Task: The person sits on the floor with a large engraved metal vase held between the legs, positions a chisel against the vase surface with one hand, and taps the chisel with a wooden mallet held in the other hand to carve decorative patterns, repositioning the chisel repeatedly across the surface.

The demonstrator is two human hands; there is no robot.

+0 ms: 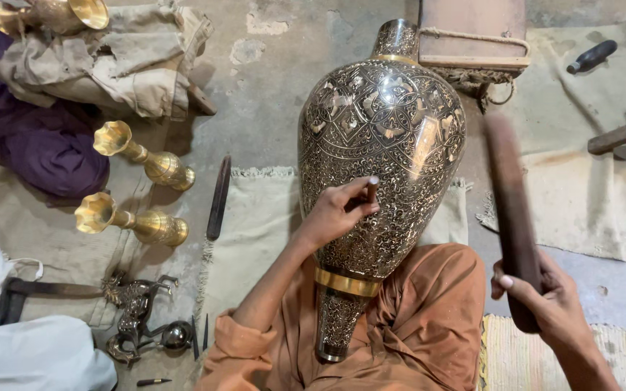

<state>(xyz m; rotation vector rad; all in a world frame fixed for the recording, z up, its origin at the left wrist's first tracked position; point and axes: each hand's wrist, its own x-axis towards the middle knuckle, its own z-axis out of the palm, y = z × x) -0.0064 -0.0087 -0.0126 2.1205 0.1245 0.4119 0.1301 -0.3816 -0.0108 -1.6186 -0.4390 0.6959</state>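
- The large engraved brass vase (pixel 382 152) lies tilted across the person's lap in orange cloth, neck pointing toward the far end of the floor, foot near the knees.
- The left hand (pixel 338 211) pinches a short chisel (pixel 372 190) between fingers and thumb, its tip set on the vase's belly.
- The right hand (pixel 545 297) is closed around a dark wooden mallet (pixel 512 217), raised beside the vase (blurred, so in motion).
- To do this well, I judge: keep the chisel steady on the pattern line, strike lightly and squarely, and brace the vase with the legs.
- The floor is bare concrete with pale mats (pixel 255 224); two small brass vases (pixel 143 192) lie at the left edge, with loose tools near them.
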